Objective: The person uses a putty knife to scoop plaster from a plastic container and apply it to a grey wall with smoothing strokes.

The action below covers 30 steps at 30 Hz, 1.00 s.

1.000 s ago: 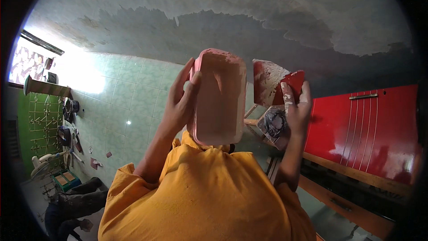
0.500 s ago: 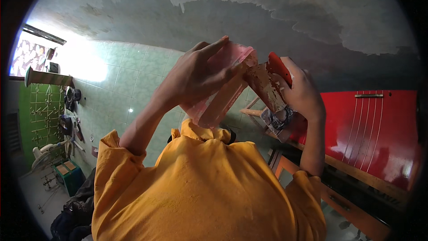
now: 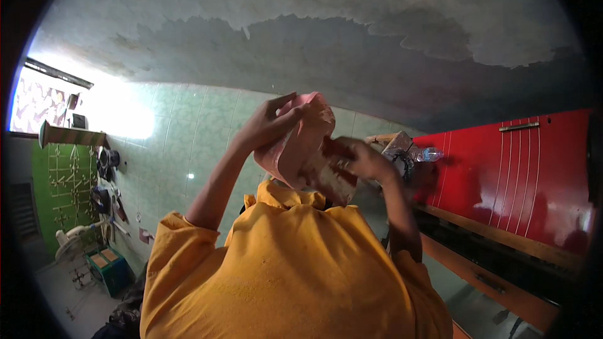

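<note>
A pink plastic tub (image 3: pixel 291 150) smeared with putty is tilted on its side near the middle of the view. My left hand (image 3: pixel 276 122) grips it by the upper left side, thumb over the rim. My right hand (image 3: pixel 361 160), slightly blurred, is closed on a putty-coated red scraper (image 3: pixel 333 172), which is at the tub's right side; whether its blade touches the inside cannot be made out. My yellow shirt fills the lower middle.
Red cabinet doors (image 3: pixel 472 176) stand at right over a dark counter; a wooden stand (image 3: pixel 380 139) and plastic bottle (image 3: pixel 429 154) are beside them. Green tiled wall (image 3: pixel 163 182) runs left to a window, a green grille, fan (image 3: pixel 69 242) and crate (image 3: pixel 110 273). Patchy grey plaster (image 3: pixel 314 44) spans the top.
The tub was upright, then turned on its side by my left hand. The scraper has moved from right of it to against it, and both now sit lower than half a second ago.
</note>
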Each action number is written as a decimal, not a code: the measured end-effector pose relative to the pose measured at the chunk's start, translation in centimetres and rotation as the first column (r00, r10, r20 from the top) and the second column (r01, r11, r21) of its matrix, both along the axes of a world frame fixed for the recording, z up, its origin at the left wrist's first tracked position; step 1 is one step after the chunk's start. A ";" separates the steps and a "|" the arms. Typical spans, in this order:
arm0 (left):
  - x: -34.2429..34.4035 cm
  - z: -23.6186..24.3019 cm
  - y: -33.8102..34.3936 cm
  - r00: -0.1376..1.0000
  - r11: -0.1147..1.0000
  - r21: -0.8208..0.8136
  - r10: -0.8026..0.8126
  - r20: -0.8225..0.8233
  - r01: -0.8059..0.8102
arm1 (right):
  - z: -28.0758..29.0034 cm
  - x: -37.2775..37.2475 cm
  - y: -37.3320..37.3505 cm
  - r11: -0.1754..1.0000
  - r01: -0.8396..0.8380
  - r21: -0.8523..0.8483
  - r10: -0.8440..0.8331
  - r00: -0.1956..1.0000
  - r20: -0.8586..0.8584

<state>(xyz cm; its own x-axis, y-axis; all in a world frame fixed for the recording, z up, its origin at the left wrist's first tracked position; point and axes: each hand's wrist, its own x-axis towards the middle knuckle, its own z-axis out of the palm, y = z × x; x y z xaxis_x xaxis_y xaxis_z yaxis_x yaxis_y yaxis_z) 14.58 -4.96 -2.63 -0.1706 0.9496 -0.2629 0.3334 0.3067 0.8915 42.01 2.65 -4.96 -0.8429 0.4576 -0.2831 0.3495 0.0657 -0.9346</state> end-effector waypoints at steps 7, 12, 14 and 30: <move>-1.1 -2.0 0.1 0.947 0.991 0.036 0.113 0.301 -0.130 | -2.2 0.7 -0.9 0.895 0.019 -0.446 -0.146 0.956 -0.253; -1.8 -1.0 0.8 0.823 0.923 0.133 0.247 0.511 -0.360 | -4.3 -0.6 -0.9 0.692 0.218 -0.688 -0.580 0.735 -0.351; -2.1 0.3 1.2 0.809 0.919 0.146 0.236 0.538 -0.366 | -2.1 -2.5 0.2 0.602 0.336 -0.725 -0.755 0.534 -0.380; -15.8 5.3 2.9 0.784 0.860 0.285 0.192 0.590 -0.425 | 34.8 -23.3 22.6 -0.539 0.545 0.642 0.067 0.788 -0.612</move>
<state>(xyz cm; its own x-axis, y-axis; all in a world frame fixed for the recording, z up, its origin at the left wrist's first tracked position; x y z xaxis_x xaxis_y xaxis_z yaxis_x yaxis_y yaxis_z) -1.26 -2.05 2.68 -0.4179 0.9080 -0.0291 -0.2724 -0.0947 0.9575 18.68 25.23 29.84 -0.3336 -0.0658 0.9404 0.5795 0.7725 0.2596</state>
